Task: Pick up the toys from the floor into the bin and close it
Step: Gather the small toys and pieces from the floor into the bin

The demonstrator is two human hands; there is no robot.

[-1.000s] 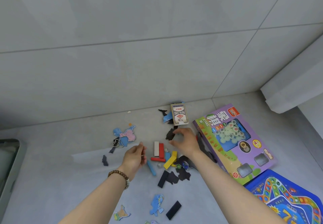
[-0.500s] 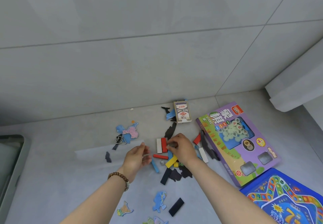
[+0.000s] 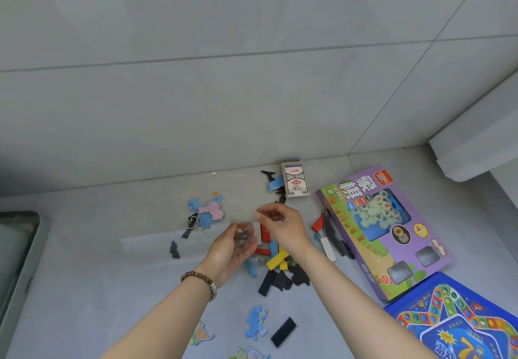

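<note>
Our left hand (image 3: 232, 249) lies cupped, palm up and relaxed, with small marbles (image 3: 242, 237) resting in it. Our right hand (image 3: 283, 228) hovers just above, fingertips drawn together, but it's too blurred and we can't tell what they hold. Blocks (image 3: 276, 259) lie beneath both hands. The bin (image 3: 30, 260) rim sits far to the left, with bare floor (image 3: 112, 288) between.

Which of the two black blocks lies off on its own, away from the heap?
The black rectangular block nearest the camera, beside the blue puzzle piece; the other black block sits by the yellow block.
</note>
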